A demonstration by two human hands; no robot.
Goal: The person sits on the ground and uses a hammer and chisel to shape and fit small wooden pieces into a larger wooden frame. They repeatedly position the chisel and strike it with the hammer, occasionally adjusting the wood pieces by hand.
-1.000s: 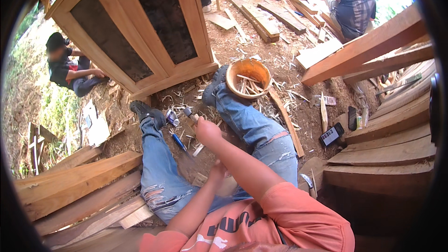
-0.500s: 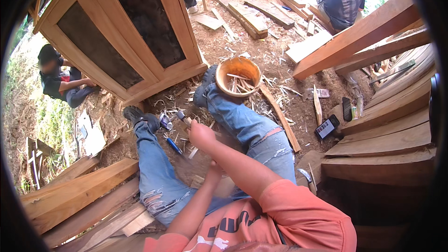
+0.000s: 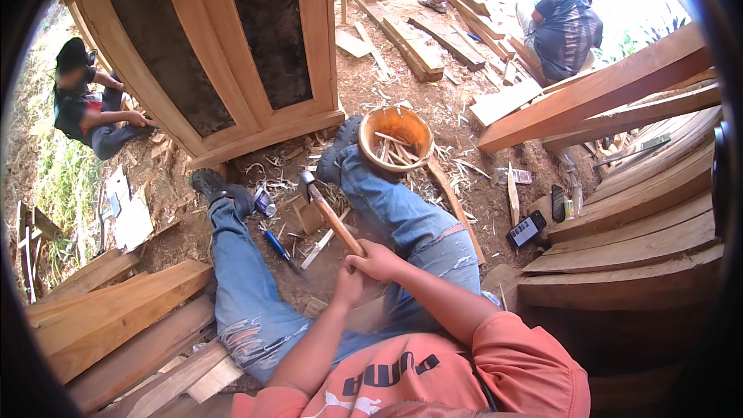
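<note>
My right hand (image 3: 378,261) is wrapped round the wooden handle of a hammer (image 3: 335,221). The hammer's metal head points away from me, between my outstretched legs. Pressed up beside that hand is my left hand (image 3: 349,285), its fingers curled; whatever it may hold is hidden. A blue-handled tool, chisel-like (image 3: 275,244), lies on the ground by my left shin. Close to the hammer head sits a small wooden block (image 3: 307,215), with a pale wood strip (image 3: 319,248) nearer me.
A round bowl (image 3: 424,120) of wood pieces stands by my right foot. Ahead rises a wooden cabinet (image 3: 203,54) with dark panels; a person (image 3: 81,104) crouches left of it. Timber beams (image 3: 116,310) lie left, planks (image 3: 619,248) right. A phone (image 3: 527,229) rests near the planks.
My right hand has come back toward my body, beside my left hand, and the hammer now shows clearly. The wooden block near its head has come into sight. My view has shifted slightly.
</note>
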